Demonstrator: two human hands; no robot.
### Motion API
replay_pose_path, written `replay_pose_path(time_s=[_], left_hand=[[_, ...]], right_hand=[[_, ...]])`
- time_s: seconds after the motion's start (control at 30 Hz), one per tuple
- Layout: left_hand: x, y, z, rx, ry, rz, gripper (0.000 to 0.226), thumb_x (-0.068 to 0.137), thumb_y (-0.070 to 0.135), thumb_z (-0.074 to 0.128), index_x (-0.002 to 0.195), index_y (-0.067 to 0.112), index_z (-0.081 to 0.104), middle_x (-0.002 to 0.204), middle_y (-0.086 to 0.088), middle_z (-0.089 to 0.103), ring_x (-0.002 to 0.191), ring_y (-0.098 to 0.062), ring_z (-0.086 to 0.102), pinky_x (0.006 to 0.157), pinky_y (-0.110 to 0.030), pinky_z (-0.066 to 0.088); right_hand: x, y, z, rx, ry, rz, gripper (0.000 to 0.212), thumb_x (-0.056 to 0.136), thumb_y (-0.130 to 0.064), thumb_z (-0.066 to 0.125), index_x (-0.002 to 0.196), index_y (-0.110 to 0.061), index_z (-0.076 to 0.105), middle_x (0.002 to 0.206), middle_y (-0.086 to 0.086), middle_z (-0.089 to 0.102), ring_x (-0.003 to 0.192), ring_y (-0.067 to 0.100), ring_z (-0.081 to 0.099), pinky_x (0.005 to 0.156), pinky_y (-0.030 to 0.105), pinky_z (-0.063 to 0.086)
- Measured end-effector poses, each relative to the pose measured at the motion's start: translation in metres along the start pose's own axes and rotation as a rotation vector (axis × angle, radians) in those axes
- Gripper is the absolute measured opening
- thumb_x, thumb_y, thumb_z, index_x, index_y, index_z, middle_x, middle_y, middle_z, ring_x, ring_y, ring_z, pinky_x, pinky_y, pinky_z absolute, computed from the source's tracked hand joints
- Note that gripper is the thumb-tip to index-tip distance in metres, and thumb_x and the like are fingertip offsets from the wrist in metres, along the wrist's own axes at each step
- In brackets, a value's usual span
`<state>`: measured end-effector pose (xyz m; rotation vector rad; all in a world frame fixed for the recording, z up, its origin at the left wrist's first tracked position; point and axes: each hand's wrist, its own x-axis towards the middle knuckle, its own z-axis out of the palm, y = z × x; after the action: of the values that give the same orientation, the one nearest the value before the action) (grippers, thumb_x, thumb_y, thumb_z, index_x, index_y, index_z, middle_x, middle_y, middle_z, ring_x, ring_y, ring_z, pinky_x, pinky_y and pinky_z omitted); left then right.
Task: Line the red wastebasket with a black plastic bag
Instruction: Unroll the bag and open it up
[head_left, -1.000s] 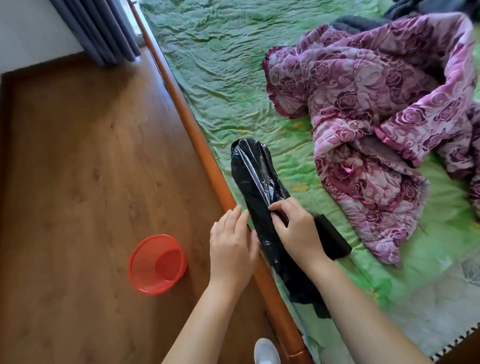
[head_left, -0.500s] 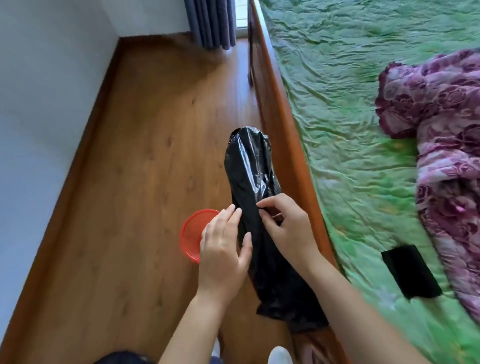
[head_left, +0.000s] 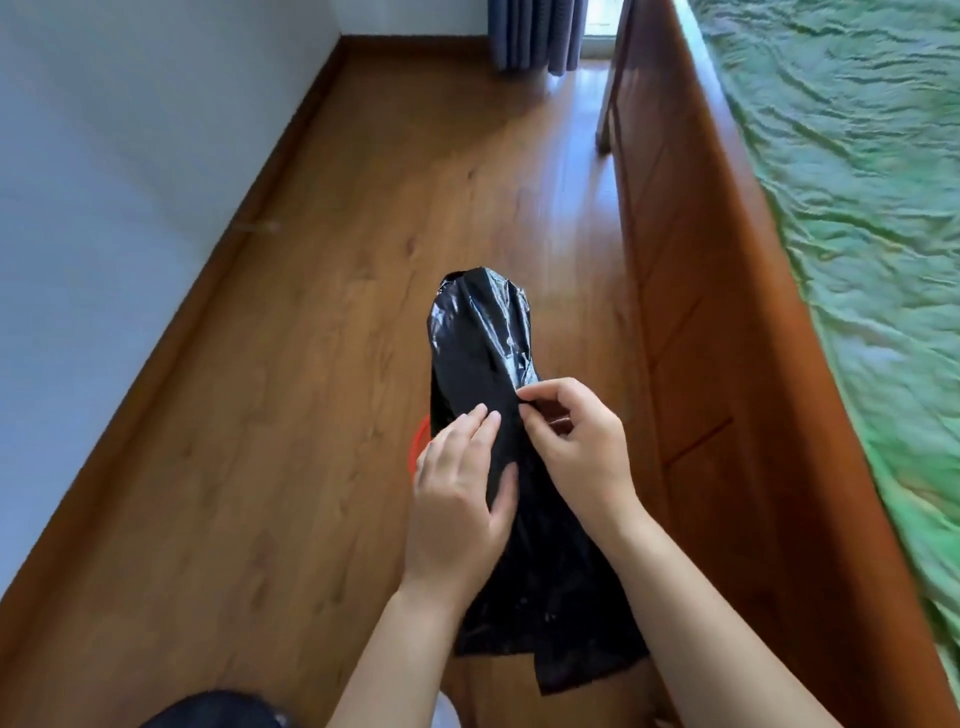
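Black film, glossy and creased, forms the bag (head_left: 480, 364), held in the air above the floor (head_left: 322, 291) between the wall (head_left: 130, 156) and the bed frame (head_left: 727, 312). It is a narrow, collapsed tube: the far end is bunched and rounded, the near end hangs in a loose flap below the wrists, and no open mouth is visible. The left hand (head_left: 460, 488) lies flat against the bag's left side, fingers extended and thumb pressed to the film; whether it grips or merely steadies cannot be told. The right hand (head_left: 576, 441) is pinched on a fold at the bag's middle, thumb and forefinger closed on the plastic. The two hands sit close together with a strip of film between them. The basket (head_left: 420, 441) stands on the floor directly beneath, showing only a sliver of red rim at the left wrist; the rest is hidden by the hand and bag. Risks, as judged: the layers probably cling, so the pinch may take both walls and fail to open the mouth; a hard pull could tear the thin film; with the basket hidden, the bag could be lowered off-centre, or the light basket nudged and tipped.
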<state>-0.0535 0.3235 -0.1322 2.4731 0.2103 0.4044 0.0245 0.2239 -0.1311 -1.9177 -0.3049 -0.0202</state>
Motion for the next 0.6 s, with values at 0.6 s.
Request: replay_pose_path(time_s=[0.6], left_hand=[[-0.004, -0.129, 0.12, -0.257, 0.11, -0.056, 0.022, 0.084, 0.011, 0.061, 0.106, 0.013, 0.061, 0.118, 0.003, 0.059, 0.111, -0.005, 0.051, 0.096, -0.018, 0.038]], right_hand=[[0.019, 0.133, 0.093, 0.186, -0.071, -0.061, 0.018, 0.08, -0.003, 0.061, 0.082, -0.02, 0.066, 0.079, -0.008, 0.065, 0.066, 0.005, 0.059, 0.064, 0.01, 0.046]])
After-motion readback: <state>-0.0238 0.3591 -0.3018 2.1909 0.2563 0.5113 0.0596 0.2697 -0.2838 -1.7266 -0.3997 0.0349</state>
